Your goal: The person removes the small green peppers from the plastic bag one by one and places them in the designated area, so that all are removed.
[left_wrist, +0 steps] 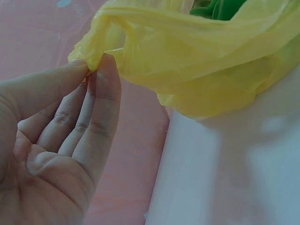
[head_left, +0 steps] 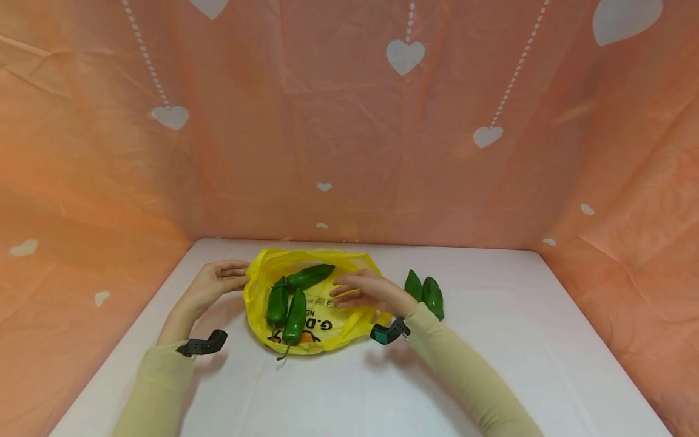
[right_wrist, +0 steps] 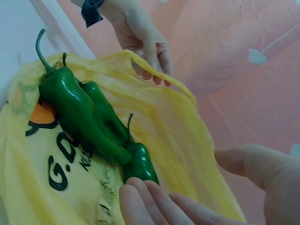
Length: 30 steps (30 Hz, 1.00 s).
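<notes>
A yellow plastic bag [head_left: 344,331] with dark printing lies spread on the table, its mouth gaping upward. Inside it are three green peppers [right_wrist: 77,110]; the stem of one pokes over the near rim. My left hand [left_wrist: 61,136] pinches the bag's left edge between thumb and fingertips. Over the bag's right part hovers my right hand [head_left: 371,288], fingers extended and holding nothing. In the right wrist view its fingertips overlap the lowest pepper [right_wrist: 140,164]; whether they touch it I cannot tell. Two more green peppers [head_left: 433,297] lie on the table just right of this hand.
The table [head_left: 306,394] has a white cover. Orange cloth with white hearts [head_left: 355,152] rises behind it and at both sides. Each wrist carries a black strap-on camera, the left camera [head_left: 204,344] and the right camera [head_left: 389,332].
</notes>
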Each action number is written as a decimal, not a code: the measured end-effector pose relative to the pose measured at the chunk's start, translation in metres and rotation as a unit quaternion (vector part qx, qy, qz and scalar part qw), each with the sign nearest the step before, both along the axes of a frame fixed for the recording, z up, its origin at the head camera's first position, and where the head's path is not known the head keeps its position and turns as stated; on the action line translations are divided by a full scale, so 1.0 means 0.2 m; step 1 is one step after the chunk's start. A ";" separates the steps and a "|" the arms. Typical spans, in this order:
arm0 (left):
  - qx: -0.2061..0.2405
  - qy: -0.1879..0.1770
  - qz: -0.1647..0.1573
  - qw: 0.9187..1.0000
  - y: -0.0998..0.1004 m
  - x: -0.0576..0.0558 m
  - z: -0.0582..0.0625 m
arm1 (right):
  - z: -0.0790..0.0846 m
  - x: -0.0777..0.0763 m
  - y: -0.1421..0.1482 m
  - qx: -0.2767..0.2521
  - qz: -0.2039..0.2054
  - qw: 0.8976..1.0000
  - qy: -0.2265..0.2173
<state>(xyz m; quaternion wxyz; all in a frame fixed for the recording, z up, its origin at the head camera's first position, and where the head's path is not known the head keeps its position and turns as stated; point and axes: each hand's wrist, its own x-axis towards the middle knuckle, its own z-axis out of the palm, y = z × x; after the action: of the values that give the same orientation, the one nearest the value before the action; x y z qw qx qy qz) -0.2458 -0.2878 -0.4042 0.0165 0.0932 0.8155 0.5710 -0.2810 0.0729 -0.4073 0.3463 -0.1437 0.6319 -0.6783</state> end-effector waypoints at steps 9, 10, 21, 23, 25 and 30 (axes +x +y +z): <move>0.002 -0.006 0.000 1.000 0.00 0.00 0.00 | -0.07 0.02 -0.08 0.001 0.017 1.000 -0.010; 0.002 -0.005 0.000 1.000 0.00 0.00 0.00 | -0.08 0.03 -0.09 0.000 0.019 1.000 -0.013; -0.003 -0.002 -0.003 1.000 0.01 -0.01 0.01 | -0.14 0.06 -0.20 -0.002 0.033 0.999 -0.027; -0.002 -0.001 -0.004 1.000 0.01 -0.01 0.01 | -0.15 0.06 -0.22 0.004 0.028 0.999 -0.026; -0.001 -0.001 -0.006 1.000 0.02 -0.01 0.01 | -0.15 0.06 -0.24 0.009 0.021 0.999 -0.025; -0.004 -0.002 -0.005 1.000 0.02 -0.02 0.01 | -0.17 0.06 -0.27 0.022 0.007 1.000 -0.021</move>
<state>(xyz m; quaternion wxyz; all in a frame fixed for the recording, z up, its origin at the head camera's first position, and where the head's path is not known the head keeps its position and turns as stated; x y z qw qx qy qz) -0.2491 -0.2844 -0.4021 0.0211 0.0961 0.8171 0.5680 -0.2699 0.0186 -0.4416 0.3671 -0.1262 0.6381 -0.6649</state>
